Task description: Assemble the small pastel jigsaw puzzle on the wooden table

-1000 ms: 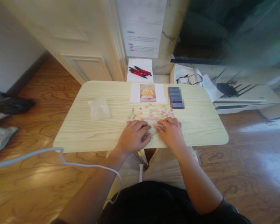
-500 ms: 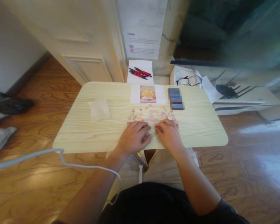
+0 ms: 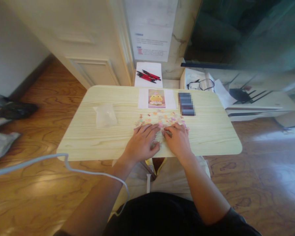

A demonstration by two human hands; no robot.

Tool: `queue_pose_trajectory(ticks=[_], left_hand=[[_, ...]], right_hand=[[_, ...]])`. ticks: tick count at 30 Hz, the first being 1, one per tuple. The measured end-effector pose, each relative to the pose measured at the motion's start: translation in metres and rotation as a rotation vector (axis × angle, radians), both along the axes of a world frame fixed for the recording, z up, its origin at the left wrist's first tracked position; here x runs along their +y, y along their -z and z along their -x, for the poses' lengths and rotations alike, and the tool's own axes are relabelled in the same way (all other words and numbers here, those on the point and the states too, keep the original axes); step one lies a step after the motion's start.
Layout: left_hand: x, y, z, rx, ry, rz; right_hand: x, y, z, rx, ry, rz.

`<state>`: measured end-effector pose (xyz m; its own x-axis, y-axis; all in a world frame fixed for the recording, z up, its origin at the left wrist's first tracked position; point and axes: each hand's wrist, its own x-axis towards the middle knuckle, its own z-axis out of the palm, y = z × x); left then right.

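Small jigsaw pieces [image 3: 159, 116] in orange, pink, purple and pale tones lie scattered over the middle of the table. My left hand [image 3: 144, 139] rests palm down at the near side of the spread, its fingers stretched forward and the thumb apart. Several pale pieces show by its thumb and partly under it. Just to the right, my right hand [image 3: 178, 139] is closed, thumb and index finger pinched on what looks like a small greyish jigsaw piece. Behind the pieces lies a printed sheet [image 3: 170, 99] with a picture of a yellow cartoon figure.
A phone [image 3: 186, 104] with a blurred screen lies right of the sheet. A translucent plastic bag [image 3: 105, 115] is on the left of the table [image 3: 83, 141]. Red and black pens [image 3: 148, 76] lie on white paper beyond the far edge. A white cable [image 3: 93, 173] crosses my left forearm.
My left fingers have stretched out further forward over the pieces, where they were more curled. My right hand stays in nearly the same place, still pinched. The view has shifted slightly.
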<state>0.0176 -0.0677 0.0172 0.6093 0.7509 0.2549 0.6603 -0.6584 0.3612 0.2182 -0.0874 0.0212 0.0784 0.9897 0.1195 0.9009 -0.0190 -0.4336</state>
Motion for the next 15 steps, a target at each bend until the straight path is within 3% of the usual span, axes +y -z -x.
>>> queue_pose_trajectory(ticks=[15], left_hand=[[0.002, -0.001, -0.002, 0.050, -0.017, 0.041]], right_hand=[[0.012, 0.002, -0.004, 0.086, -0.099, -0.014]])
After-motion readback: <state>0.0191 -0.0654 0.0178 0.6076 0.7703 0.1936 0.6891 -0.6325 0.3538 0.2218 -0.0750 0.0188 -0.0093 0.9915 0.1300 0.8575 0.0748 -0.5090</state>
